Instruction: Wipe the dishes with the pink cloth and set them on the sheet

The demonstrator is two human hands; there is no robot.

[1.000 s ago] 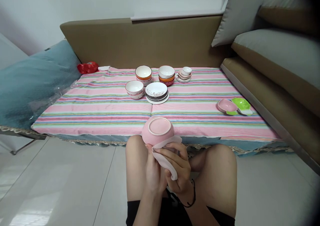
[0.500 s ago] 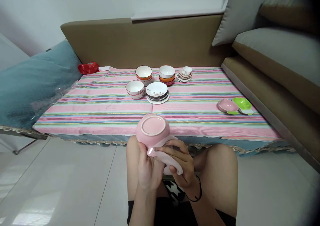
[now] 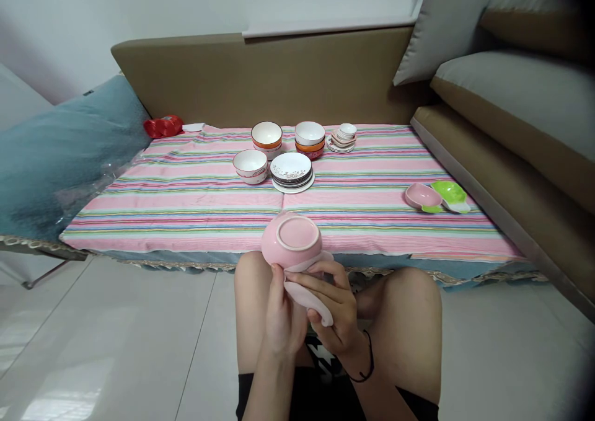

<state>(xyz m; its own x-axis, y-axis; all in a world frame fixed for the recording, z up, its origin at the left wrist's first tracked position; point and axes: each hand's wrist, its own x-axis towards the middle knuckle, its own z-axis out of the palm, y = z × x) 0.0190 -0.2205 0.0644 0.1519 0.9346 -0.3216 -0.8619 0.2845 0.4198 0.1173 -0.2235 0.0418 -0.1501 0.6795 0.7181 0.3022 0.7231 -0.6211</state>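
A glossy pink bowl [image 3: 297, 235] is held up above my knees, its underside with a pale foot ring facing me. My left hand [image 3: 283, 315] grips the bowl's near edge, thumb pressed along its side. My right hand [image 3: 337, 303] is closed on a pale pink cloth [image 3: 309, 300], which it presses against the bowl's lower right edge. Part of the cloth hangs below my right fingers. The inside of the bowl is turned away from view.
On the striped cover [image 3: 199, 204] stand stacked plates [image 3: 291, 168], white bowls [image 3: 251, 162], more bowls [image 3: 267, 136], a bowl stack [image 3: 310, 134] and small dishes [image 3: 344, 137]. To the right are a pink dish [image 3: 422, 195] and a green dish [image 3: 450, 193]. Cushions [image 3: 515, 98] line the right side.
The bowl has shifted a little to the right and turned slightly. My left hand has moved right with it, while my right hand and the cloth have shifted slightly along its edge.
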